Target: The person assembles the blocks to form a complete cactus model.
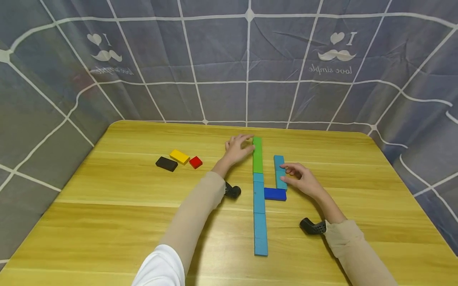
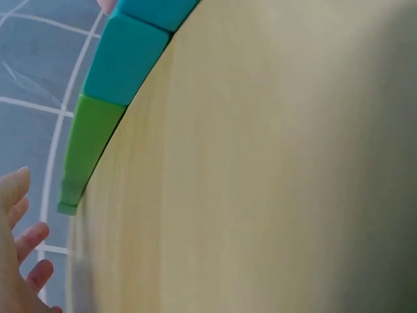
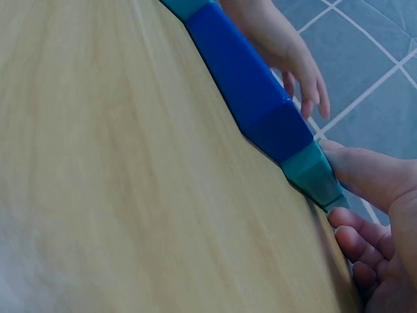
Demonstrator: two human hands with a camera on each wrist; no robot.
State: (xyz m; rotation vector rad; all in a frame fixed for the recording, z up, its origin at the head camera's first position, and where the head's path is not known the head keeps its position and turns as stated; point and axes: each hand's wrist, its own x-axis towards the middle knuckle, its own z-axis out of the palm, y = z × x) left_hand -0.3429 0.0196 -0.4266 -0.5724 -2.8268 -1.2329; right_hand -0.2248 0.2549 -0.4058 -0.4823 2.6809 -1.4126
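Observation:
A straight row of flat blocks runs away from me: light blue blocks (image 1: 259, 233) nearer, a green stretch (image 1: 257, 155) at the far end. Left of the green end is my left hand (image 1: 237, 149), fingers spread and loosely bent; in the left wrist view they stand apart from it. A dark blue block (image 1: 275, 194) lies crosswise against the row's right side. From its right end two light blue blocks (image 1: 279, 162) extend away from me. My right hand (image 1: 302, 178) is at their right side, thumb and fingertips touching or very near them, not wrapped round them.
Left on the wooden table (image 1: 125, 222) lie a black block (image 1: 166, 164), a yellow block (image 1: 179, 156) and a small red block (image 1: 195, 162). A grey curtain with white lines (image 1: 222, 51) hangs behind the table. Black wrist devices (image 1: 312, 226) protrude from both sleeves.

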